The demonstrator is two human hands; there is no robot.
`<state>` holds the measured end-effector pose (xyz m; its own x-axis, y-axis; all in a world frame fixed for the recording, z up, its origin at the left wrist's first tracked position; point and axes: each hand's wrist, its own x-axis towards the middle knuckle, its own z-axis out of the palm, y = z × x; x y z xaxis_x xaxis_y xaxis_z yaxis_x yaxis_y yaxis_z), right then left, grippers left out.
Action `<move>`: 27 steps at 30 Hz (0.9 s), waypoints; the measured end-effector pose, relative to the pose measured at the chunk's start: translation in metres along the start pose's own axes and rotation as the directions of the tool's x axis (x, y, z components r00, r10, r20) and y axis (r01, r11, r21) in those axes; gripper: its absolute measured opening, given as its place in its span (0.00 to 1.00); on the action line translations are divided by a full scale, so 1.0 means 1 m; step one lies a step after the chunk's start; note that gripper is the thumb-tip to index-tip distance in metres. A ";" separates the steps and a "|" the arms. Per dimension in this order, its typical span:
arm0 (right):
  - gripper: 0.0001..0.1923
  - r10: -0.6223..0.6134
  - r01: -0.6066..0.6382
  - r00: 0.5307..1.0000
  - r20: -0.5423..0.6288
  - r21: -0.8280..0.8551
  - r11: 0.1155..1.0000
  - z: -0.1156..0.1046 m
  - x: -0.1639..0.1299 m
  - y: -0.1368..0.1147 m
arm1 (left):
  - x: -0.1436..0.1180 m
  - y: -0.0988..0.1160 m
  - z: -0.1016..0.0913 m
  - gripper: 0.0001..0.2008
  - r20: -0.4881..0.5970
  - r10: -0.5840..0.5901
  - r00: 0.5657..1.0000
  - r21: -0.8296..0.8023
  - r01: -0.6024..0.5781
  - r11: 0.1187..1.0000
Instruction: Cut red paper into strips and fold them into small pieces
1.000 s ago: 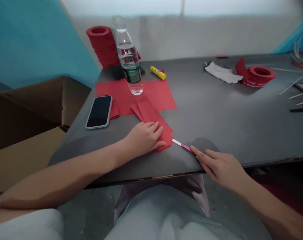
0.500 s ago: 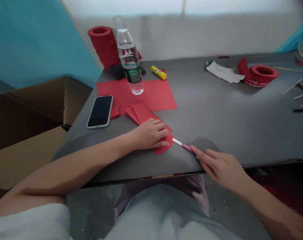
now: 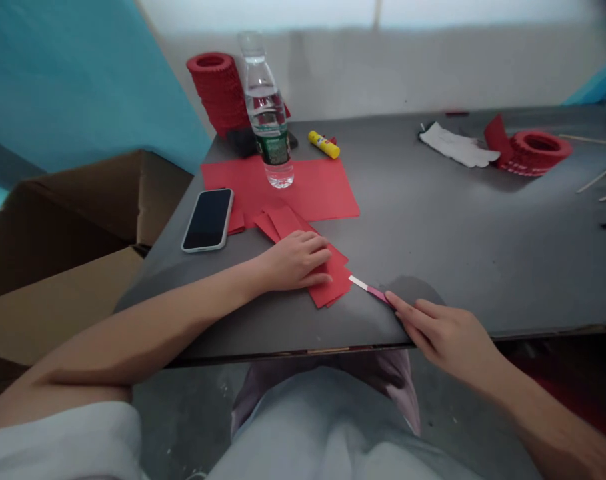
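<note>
My left hand [image 3: 299, 259] lies palm down across a small stack of overlapping red paper strips [image 3: 337, 288], its fingers loosely spread. To its right, my right hand [image 3: 445, 333] is closed around a slim pink-handled knife [image 3: 377, 293]. The forefinger stretches along the handle. A pale, flat blade points left, with its tip at or just beside the right edge of the strips; I cannot tell whether they touch. Beyond the strips lies a larger red paper sheet [image 3: 327, 190].
On the sheet stands a water bottle [image 3: 275, 148], with a phone [image 3: 207, 220] to the left. Farther back are a yellow glue stick [image 3: 324, 144], a red paper roll [image 3: 217, 93], a white glove [image 3: 455, 145] and a red paper ring [image 3: 540, 152]. A cardboard box [image 3: 83, 273] stands left of the table.
The whole view has shifted slightly. My left hand has drawn back a little to the left, baring more of the strips' near end. The knife stays in my right hand near their edge.
</note>
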<state>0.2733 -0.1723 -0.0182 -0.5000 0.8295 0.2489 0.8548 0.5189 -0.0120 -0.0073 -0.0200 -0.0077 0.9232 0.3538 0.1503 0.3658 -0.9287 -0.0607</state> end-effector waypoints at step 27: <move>0.20 -0.081 0.076 0.996 -0.035 -0.141 0.987 -0.004 -0.002 0.003 | 0.003 -0.046 0.009 0.26 -0.098 -0.025 0.995 -0.057 0.019 0.998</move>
<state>0.2780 -0.1733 -0.0152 -0.5628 0.7768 0.2827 0.8255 0.5458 0.1435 -0.0204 0.0250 -0.0132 0.8978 0.3638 0.2481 0.3760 -0.9266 -0.0016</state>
